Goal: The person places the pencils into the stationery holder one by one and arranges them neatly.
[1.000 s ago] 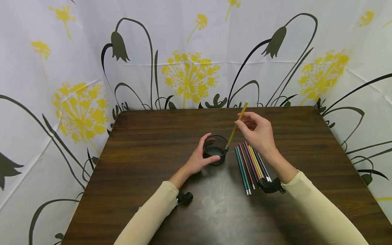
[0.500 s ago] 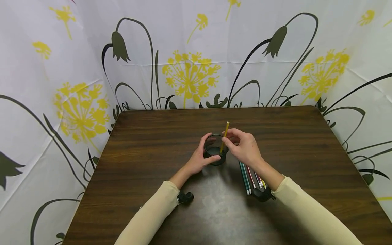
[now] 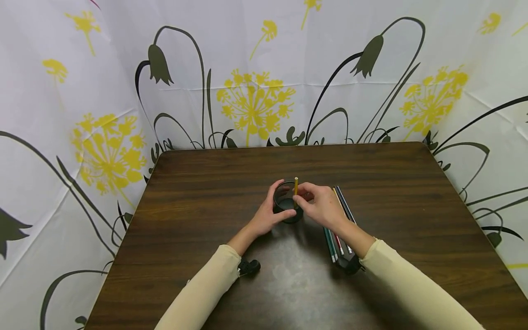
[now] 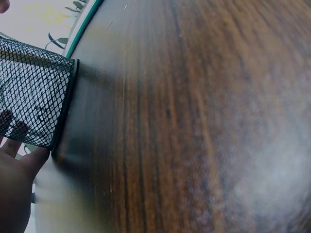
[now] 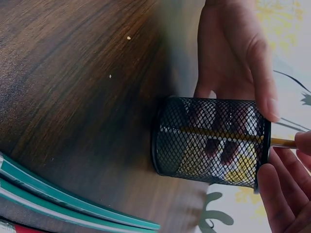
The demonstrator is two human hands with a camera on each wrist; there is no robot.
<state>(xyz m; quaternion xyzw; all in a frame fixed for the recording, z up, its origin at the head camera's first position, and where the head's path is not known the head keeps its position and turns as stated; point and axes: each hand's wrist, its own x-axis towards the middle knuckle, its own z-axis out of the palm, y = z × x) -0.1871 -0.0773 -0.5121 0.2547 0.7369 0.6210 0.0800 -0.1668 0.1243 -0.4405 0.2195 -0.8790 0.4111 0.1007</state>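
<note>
Here the left hand (image 3: 264,217) curls round the near-left side of the black mesh cup (image 3: 288,206), while the right hand (image 3: 323,206) pinches a yellow pencil (image 3: 295,185) standing almost upright inside the cup. Just right of the cup, a row of coloured pencils (image 3: 336,238) lies on the dark wooden worktop (image 3: 198,192), partly hidden under the right wrist. Only the right wrist view shows the pencil's shaft (image 5: 218,134) through the mesh, reaching down inside the cup.

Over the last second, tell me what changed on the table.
The right hand carried the yellow pencil leftward from above the pencil row to the black mesh cup and lowered it inside, upright, fingers still pinching its top. The left hand kept its grip on the cup; the remaining pencils stayed on the table.
</note>
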